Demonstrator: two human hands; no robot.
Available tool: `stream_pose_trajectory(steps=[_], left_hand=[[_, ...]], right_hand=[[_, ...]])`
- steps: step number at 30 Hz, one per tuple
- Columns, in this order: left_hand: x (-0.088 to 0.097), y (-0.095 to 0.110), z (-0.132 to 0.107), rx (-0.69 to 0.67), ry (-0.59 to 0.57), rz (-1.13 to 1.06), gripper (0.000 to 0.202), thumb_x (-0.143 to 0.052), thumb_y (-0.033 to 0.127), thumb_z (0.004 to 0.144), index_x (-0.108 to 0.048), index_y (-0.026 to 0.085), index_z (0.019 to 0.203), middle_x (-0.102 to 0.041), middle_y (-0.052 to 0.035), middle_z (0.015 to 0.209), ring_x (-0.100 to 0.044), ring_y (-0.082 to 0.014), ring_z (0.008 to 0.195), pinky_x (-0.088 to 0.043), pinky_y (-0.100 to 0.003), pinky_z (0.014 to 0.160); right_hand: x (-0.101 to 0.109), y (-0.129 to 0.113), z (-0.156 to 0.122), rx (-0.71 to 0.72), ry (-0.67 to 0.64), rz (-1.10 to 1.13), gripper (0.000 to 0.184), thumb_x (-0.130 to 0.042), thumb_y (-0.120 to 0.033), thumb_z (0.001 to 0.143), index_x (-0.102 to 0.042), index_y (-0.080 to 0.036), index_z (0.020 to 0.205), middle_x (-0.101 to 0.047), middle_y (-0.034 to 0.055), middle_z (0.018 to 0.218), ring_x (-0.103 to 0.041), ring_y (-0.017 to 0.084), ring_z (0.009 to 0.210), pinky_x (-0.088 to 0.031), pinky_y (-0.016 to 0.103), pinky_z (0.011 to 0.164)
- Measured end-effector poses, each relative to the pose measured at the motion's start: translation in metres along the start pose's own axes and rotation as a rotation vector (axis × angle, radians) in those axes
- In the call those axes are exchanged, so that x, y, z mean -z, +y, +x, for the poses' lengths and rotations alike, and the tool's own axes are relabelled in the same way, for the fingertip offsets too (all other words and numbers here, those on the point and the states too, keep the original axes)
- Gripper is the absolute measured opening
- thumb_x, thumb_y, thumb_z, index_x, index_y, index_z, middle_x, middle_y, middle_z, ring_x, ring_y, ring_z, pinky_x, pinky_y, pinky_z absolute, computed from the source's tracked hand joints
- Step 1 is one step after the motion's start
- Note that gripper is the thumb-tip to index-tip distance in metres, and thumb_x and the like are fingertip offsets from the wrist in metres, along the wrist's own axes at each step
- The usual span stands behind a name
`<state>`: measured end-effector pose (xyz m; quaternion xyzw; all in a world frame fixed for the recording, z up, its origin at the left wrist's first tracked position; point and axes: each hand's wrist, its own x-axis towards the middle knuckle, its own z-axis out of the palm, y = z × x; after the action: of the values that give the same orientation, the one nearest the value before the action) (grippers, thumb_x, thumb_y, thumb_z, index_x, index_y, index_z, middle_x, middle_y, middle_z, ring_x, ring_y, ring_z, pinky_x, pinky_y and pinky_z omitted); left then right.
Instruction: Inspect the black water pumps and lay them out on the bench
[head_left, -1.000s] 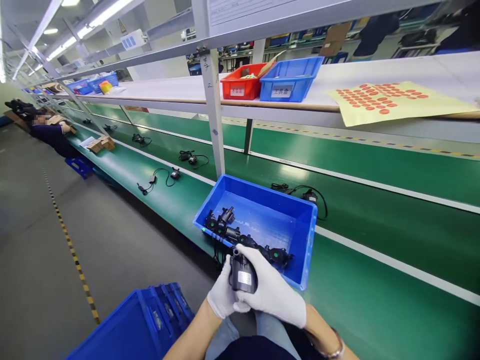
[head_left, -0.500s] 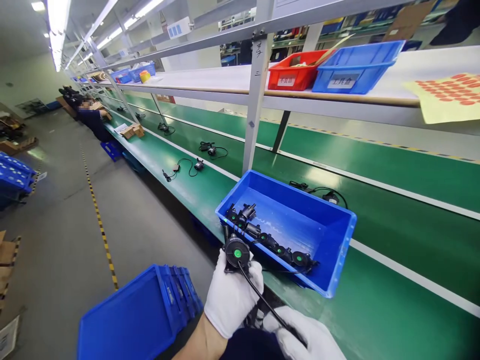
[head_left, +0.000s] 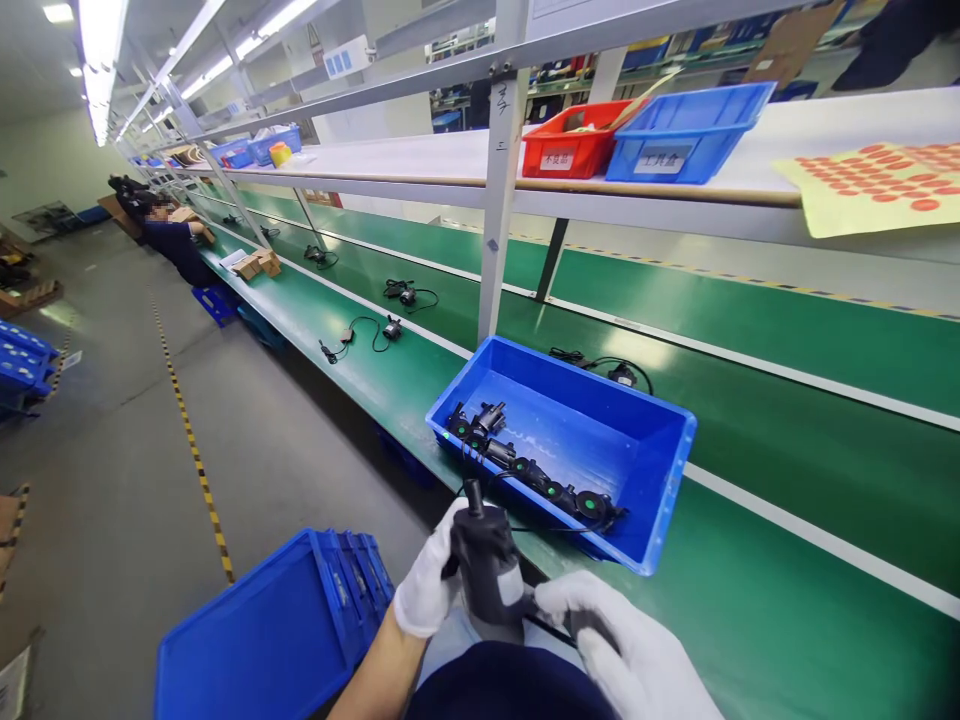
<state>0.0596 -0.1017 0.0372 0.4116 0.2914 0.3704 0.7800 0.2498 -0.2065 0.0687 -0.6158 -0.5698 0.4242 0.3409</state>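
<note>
My left hand (head_left: pixel 431 585), in a white glove, is wrapped round a small black pump (head_left: pixel 487 570) with a cylindrical body, a pale label and a spout pointing up. My right hand (head_left: pixel 626 640), also gloved, is closed on the pump's black cable (head_left: pixel 551 630), low at the front; a thicker dark piece shows between its fingers. Just beyond both hands stands a blue bin (head_left: pixel 637 470) on the green bench. Along its near side lie several black pumps (head_left: pixel 529 470), some with green round marks.
Corded pumps (head_left: pixel 392 328) lie spaced along the green bench (head_left: pixel 787 590). Stacked blue crates (head_left: pixel 255 630) stand on the floor at lower left. A red bin (head_left: pixel 574 140) and a light-blue bin (head_left: pixel 686 135) sit on the shelf. A person (head_left: pixel 176 240) works farther down the line.
The pump has turned in my left hand: its green-marked round face was towards me, and now its labelled side shows. My right hand has stayed on the cable. The view has shifted slightly.
</note>
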Motion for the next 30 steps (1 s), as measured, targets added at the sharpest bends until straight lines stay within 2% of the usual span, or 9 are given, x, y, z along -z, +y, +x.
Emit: stream_pose_trajectory(steps=[2,3,6,9,12,15,20,25,30], left_hand=[[0.001,0.004,-0.009,-0.192,0.018,0.343,0.061,-0.070,0.060,0.083,-0.061,0.021,0.129,-0.062,-0.0088,0.113,-0.061,-0.0256,0.104,-0.047,-0.039,0.094],[0.001,0.005,-0.012,-0.295,0.014,0.527,0.067,-0.074,0.058,0.080,-0.056,0.023,0.135,-0.060,-0.0085,0.114,-0.061,-0.0260,0.104,-0.048,-0.040,0.094],[-0.002,0.004,-0.018,-0.588,0.068,0.991,0.093,-0.069,0.073,0.076,-0.038,0.027,0.151,-0.058,-0.0073,0.108,-0.063,-0.0236,0.088,-0.054,-0.038,0.080],[-0.005,0.002,-0.020,-0.724,0.151,1.213,0.108,-0.054,0.087,0.075,-0.027,0.023,0.158,-0.057,-0.0063,0.099,-0.063,-0.0222,0.079,-0.056,-0.035,0.069],[-0.004,0.001,-0.019,-0.730,0.192,1.285,0.114,-0.048,0.091,0.073,-0.025,0.021,0.159,-0.056,-0.0048,0.095,-0.064,-0.0220,0.076,-0.056,-0.034,0.067],[-0.003,0.000,-0.018,-0.678,0.195,1.258,0.116,-0.050,0.093,0.069,-0.026,0.024,0.159,-0.058,-0.0044,0.096,-0.064,-0.0218,0.074,-0.055,-0.034,0.066],[-0.005,-0.003,-0.020,-0.634,0.196,1.162,0.119,-0.059,0.090,0.066,-0.024,0.026,0.160,-0.059,-0.0083,0.102,-0.063,-0.0261,0.081,-0.052,-0.038,0.073],[-0.006,-0.006,-0.024,-0.466,0.178,1.090,0.126,-0.073,0.083,0.060,-0.025,0.022,0.160,-0.058,-0.0111,0.106,-0.062,-0.0282,0.086,-0.049,-0.041,0.081],[-0.009,-0.007,-0.025,-0.388,0.178,1.032,0.129,-0.074,0.083,0.057,-0.025,0.022,0.160,-0.058,-0.0105,0.106,-0.060,-0.0302,0.088,-0.047,-0.044,0.084]], right_hand=[[0.000,0.007,0.005,-0.001,0.009,0.074,0.029,-0.037,-0.036,0.097,-0.064,-0.026,0.097,-0.070,0.0010,0.088,-0.065,0.018,0.076,-0.053,0.026,0.071],[-0.001,0.010,0.007,-0.003,0.008,0.101,0.029,-0.036,-0.037,0.097,-0.063,-0.026,0.095,-0.068,0.0007,0.082,-0.062,0.017,0.070,-0.051,0.026,0.066],[-0.004,0.019,0.012,-0.044,0.017,0.128,0.022,-0.040,-0.036,0.095,-0.058,-0.024,0.087,-0.059,-0.0014,0.068,-0.052,0.016,0.058,-0.045,0.025,0.055],[-0.005,0.020,0.015,-0.047,0.052,0.122,0.023,-0.041,-0.036,0.095,-0.057,-0.024,0.083,-0.054,-0.0016,0.066,-0.048,0.016,0.058,-0.042,0.025,0.056],[-0.006,0.019,0.017,0.006,0.051,0.167,0.033,-0.033,-0.037,0.099,-0.055,-0.023,0.079,-0.048,-0.0022,0.063,-0.042,0.016,0.056,-0.039,0.026,0.056],[-0.005,0.018,0.018,0.001,0.041,0.219,0.046,-0.026,-0.046,0.104,-0.055,-0.023,0.077,-0.047,-0.0027,0.061,-0.038,0.015,0.053,-0.038,0.027,0.056],[-0.004,0.020,0.019,-0.019,0.020,0.291,0.062,-0.023,-0.065,0.103,-0.061,-0.021,0.081,-0.052,0.0002,0.068,-0.043,0.016,0.059,-0.039,0.028,0.059],[-0.005,0.020,0.020,-0.096,0.015,0.422,0.065,-0.023,-0.070,0.100,-0.058,-0.021,0.078,-0.047,-0.0014,0.062,-0.038,0.015,0.055,-0.037,0.028,0.057],[-0.006,0.021,0.019,-0.130,-0.012,0.501,0.064,-0.027,-0.072,0.099,-0.061,-0.021,0.081,-0.054,0.0009,0.066,-0.041,0.015,0.056,-0.037,0.027,0.055]])
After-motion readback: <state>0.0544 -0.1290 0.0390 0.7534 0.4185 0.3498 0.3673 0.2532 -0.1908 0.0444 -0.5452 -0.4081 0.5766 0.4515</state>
